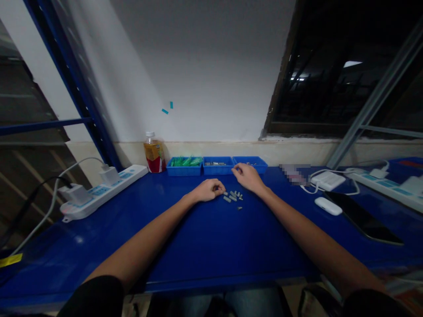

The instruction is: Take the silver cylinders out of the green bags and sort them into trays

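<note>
My left hand (pixel 209 190) rests on the blue table with its fingers curled and pinched. Its fingertips are beside a loose group of small grey metal cylinders (pixel 227 199) and screw-like pieces (pixel 239 208). Whatever the pinch may hold is too small to make out. My right hand (pixel 248 177) hovers just in front of the right blue bin (pixel 262 166), partly covering it. Thumb and fingers are closed together there, and I cannot tell what is between them. Small pieces show inside that bin. The middle blue bin (pixel 218 170) contains metal cylinders.
A left blue bin (pixel 184 171) holds green plastic packets, with a drink bottle (pixel 153 154) beside it. Power strips (pixel 109 187) lie at both sides. On the right are a phone (pixel 363 218), a white case (pixel 328 206) and a cabled white adapter (pixel 327 180).
</note>
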`<state>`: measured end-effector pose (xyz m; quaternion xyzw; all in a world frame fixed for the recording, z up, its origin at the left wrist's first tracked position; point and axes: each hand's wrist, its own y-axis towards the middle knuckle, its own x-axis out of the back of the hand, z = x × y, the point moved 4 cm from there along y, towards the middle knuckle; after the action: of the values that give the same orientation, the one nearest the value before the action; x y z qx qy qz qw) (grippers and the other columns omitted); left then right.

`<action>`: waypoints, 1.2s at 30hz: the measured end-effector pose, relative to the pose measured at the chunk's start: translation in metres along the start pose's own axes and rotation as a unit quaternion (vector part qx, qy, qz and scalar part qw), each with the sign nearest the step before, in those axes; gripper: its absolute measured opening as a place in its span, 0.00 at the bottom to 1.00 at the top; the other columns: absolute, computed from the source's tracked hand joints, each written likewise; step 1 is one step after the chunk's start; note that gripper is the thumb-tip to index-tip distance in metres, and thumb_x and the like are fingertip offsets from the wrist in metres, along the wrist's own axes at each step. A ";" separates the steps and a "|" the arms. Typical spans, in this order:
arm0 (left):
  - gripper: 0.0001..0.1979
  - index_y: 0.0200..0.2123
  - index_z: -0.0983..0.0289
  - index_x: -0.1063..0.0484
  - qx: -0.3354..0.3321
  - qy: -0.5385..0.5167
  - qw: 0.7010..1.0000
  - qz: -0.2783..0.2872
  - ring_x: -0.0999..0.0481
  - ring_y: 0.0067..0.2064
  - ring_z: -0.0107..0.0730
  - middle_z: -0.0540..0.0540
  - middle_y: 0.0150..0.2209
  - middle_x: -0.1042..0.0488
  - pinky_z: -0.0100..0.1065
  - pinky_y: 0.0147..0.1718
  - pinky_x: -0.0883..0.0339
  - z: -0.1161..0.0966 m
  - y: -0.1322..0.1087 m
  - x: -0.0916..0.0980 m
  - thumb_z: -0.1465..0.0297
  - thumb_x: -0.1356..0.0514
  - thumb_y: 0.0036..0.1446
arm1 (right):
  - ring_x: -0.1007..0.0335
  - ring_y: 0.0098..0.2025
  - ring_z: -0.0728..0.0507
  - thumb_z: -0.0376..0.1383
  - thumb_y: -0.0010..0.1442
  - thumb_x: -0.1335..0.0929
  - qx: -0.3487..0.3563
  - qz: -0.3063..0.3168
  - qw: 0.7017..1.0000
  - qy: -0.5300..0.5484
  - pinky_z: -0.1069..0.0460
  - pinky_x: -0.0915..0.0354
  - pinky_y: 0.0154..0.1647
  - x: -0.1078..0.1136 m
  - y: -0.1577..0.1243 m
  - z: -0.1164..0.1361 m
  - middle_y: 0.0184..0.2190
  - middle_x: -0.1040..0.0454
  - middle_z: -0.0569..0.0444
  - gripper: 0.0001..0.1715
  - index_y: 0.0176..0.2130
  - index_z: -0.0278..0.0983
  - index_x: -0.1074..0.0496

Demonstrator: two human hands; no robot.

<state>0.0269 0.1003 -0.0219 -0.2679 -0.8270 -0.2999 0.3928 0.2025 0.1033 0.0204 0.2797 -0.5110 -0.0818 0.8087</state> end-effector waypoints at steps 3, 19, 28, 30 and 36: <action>0.11 0.33 0.67 0.26 0.023 -0.015 0.999 -0.026 0.29 0.33 0.30 0.54 0.32 0.25 0.29 0.35 0.37 0.005 0.002 -0.002 0.70 0.47 0.58 | 0.33 0.31 0.47 0.37 0.61 0.36 0.069 0.061 0.995 0.024 0.54 0.43 0.32 -0.014 -0.026 0.020 0.28 0.28 0.55 0.08 0.35 0.37 0.28; 0.14 0.34 0.67 0.33 0.050 -0.109 0.992 -0.045 0.33 0.27 0.25 0.48 0.26 0.32 0.25 0.25 0.41 0.005 -0.002 0.001 0.81 0.48 0.41 | 0.30 0.38 0.43 0.42 0.56 0.33 0.007 0.179 0.983 -0.027 0.53 0.42 0.34 -0.037 -0.027 0.038 0.32 0.24 0.51 0.12 0.29 0.39 0.24; 0.16 0.40 0.66 0.35 0.028 -0.119 0.992 -0.028 0.36 0.26 0.25 0.47 0.27 0.33 0.26 0.24 0.42 0.012 -0.003 0.000 0.76 0.40 0.44 | 0.30 0.36 0.43 0.43 0.61 0.37 0.025 0.183 0.982 -0.037 0.54 0.44 0.32 -0.048 -0.018 0.035 0.31 0.24 0.49 0.16 0.29 0.37 0.25; 0.15 0.40 0.66 0.35 0.028 -0.123 0.991 -0.036 0.35 0.27 0.26 0.48 0.29 0.33 0.27 0.26 0.41 0.012 -0.001 -0.002 0.74 0.39 0.47 | 0.31 0.39 0.42 0.43 0.62 0.38 0.031 0.167 0.985 -0.037 0.53 0.44 0.34 -0.050 -0.020 0.032 0.33 0.24 0.47 0.18 0.30 0.36 0.26; 0.08 0.41 0.65 0.36 0.043 -0.130 0.986 -0.094 0.32 0.29 0.28 0.49 0.29 0.31 0.28 0.29 0.40 0.018 0.001 -0.001 0.71 0.46 0.57 | 0.32 0.36 0.47 0.41 0.62 0.36 0.076 0.137 0.987 -0.019 0.54 0.43 0.34 -0.045 -0.022 0.032 0.33 0.26 0.53 0.12 0.39 0.36 0.29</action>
<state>0.0193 0.1133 -0.0314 -0.2082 -0.9049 -0.2619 0.2632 0.1569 0.0925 -0.0164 0.2662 -0.5642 0.0641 0.7789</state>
